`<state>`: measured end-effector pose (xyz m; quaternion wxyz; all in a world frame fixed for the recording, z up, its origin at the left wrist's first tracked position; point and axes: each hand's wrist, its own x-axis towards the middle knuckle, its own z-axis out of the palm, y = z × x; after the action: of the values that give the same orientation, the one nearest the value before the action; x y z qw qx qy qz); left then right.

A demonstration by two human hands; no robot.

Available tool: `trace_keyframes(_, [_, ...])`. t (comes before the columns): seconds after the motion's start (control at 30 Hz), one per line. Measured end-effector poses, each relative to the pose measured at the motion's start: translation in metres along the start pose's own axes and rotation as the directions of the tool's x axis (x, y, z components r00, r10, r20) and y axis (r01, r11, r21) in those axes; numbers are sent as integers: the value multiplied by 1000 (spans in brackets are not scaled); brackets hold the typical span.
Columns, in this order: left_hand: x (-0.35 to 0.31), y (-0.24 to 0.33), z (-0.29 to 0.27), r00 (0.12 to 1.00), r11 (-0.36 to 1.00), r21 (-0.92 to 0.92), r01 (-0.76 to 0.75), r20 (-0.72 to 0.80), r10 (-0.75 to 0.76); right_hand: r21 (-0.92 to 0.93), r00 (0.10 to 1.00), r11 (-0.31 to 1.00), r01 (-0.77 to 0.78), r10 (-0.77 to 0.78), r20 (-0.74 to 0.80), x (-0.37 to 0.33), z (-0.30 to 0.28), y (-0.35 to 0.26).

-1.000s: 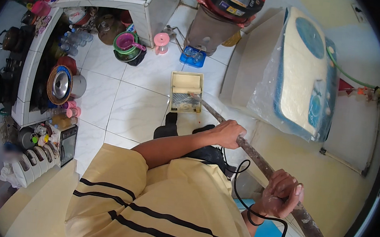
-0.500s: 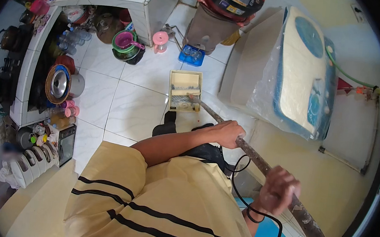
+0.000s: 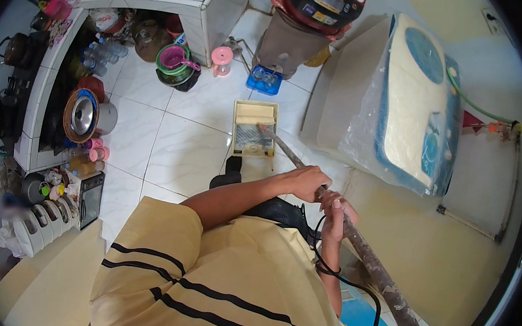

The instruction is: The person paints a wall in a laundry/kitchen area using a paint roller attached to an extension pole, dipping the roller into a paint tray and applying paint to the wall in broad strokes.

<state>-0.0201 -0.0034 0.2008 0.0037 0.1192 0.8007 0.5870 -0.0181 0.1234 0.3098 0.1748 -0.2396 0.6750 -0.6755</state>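
I grip a long, paint-crusted pole (image 3: 375,275) in both hands. My left hand (image 3: 303,182) wraps around it higher up, and my right hand (image 3: 336,214) holds it just below, nearly touching the left. The pole slants up and left to a roller head (image 3: 263,126) resting in a cream paint tray (image 3: 241,138) on the white tiled floor. My striped yellow shirt fills the lower part of the view.
A plastic-covered washing machine (image 3: 415,102) stands to the right. A red and black cooker (image 3: 325,1) sits on a stool behind the tray, near a blue box (image 3: 263,79) and a pink cup (image 3: 222,57). Pots and bowls (image 3: 82,116) crowd the tiled counter on the left. A black cable (image 3: 349,285) loops by my right arm.
My right hand has slid up the pole and now sits right next to my left hand. The roller head stays in the tray.
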Motion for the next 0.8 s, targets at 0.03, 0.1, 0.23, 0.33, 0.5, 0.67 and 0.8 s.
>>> trace_keyframes(0.03, [-4,-10,1,999,999,29,38,-24,-38,17,1000,1000,-16,16,-24,-1,3,0])
trace_keyframes(0.1, [-11,-35,-1,994,994,77,79,-77,-73,1,1000,1000,13,-13,-15,-2,9,2])
trace_keyframes(0.23, [-22,-72,8,986,968,193,158,-92,-143,-33,1000,999,25,-25,-1,-9,18,5])
trace_keyframes(0.33, [-23,-77,14,988,982,139,127,-103,-114,-64,1000,998,22,-22,-10,-13,19,3])
trace_keyframes(0.5, [-18,-59,16,990,979,151,136,-55,-129,25,993,994,103,-101,-64,-10,14,-11])
trace_keyframes(0.67, [-21,-52,19,992,988,106,114,41,-119,-16,999,1000,12,-12,-51,-11,14,-28])
trace_keyframes(0.8, [-15,-58,18,984,980,175,100,130,-124,-61,995,998,-2,-4,-96,-9,12,-29])
